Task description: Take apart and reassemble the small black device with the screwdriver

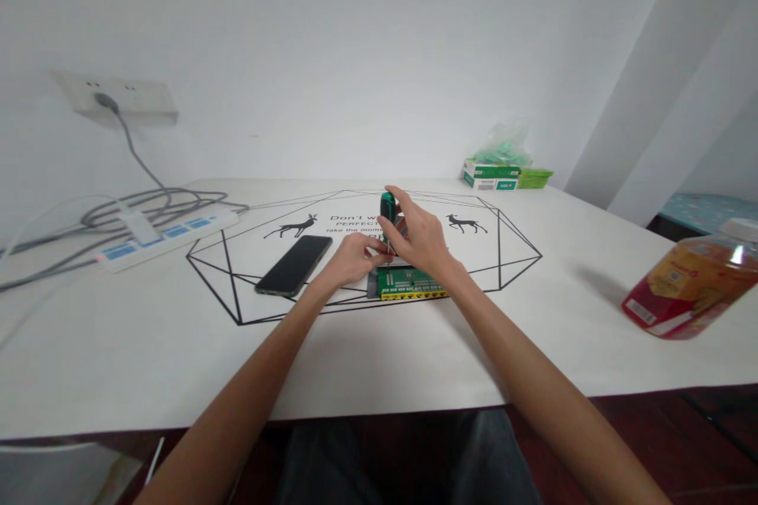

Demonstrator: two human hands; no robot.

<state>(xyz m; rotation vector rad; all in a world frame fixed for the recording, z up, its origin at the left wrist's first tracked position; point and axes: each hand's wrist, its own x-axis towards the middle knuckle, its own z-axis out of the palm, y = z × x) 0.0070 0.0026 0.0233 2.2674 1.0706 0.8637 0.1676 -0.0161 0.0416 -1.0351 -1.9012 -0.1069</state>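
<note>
My right hand [418, 233] is wrapped round the black and green handle of a screwdriver [388, 207], which stands upright with its shaft pointing down. Close to the lower end of the shaft, the thumb and fingers of my left hand [355, 259] are pinched together; whatever lies between them is too small to make out. Below both hands, a green circuit board [408, 281] with a yellow strip along its near edge rests on the table. The far part of the board's assembly is hidden behind my right hand.
A black phone [294, 265] lies left of the board. Further left are a white power strip [169, 241] and coiled grey cables [154, 201]. Green and white boxes [491, 173] with a plastic bag stand at the back right. A large bottle of orange drink [690, 284] stands at the right.
</note>
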